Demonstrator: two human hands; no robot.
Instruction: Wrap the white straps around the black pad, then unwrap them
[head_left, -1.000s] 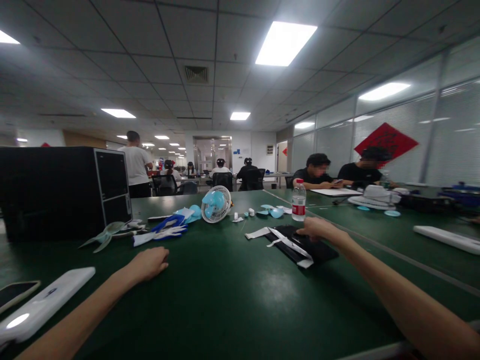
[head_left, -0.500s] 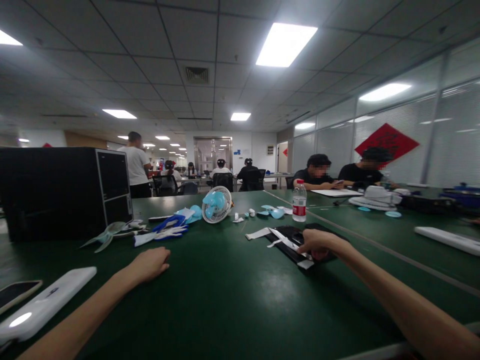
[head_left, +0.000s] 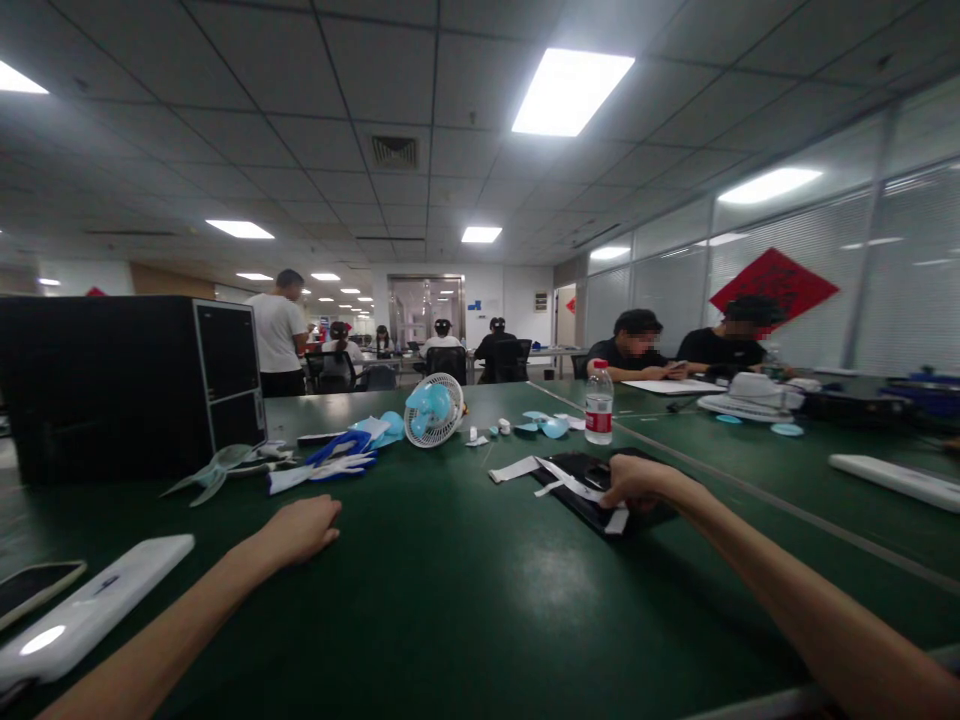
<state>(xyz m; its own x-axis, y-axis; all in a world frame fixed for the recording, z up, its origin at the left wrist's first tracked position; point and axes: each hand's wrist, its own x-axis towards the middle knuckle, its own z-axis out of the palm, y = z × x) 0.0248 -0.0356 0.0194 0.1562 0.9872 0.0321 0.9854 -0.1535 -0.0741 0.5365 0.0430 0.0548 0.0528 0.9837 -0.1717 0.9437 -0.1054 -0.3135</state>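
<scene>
My right hand (head_left: 636,482) is closed on the near right part of a flat black pouch-like thing (head_left: 581,508), with the thumb over its edge. White paper-like strips (head_left: 559,474) lie along its left side, and one hangs at its near corner. What exactly the black thing is, I cannot tell. My left hand (head_left: 304,527) rests palm down on the green table (head_left: 420,600) with its fingers curled in, and nothing shows in it. Blue and white work gloves (head_left: 330,462) lie just beyond that hand.
A small fan (head_left: 433,410) with light-blue blades stands mid-table. Right of it are loose blue blades (head_left: 544,425) and a water bottle (head_left: 598,402). A black computer case (head_left: 105,390) blocks the left. A white device (head_left: 105,600) and a phone (head_left: 37,590) lie near left.
My right hand has shifted slightly on the black thing, and the white strip by its fingers has moved a little. My left hand has stayed in place.
</scene>
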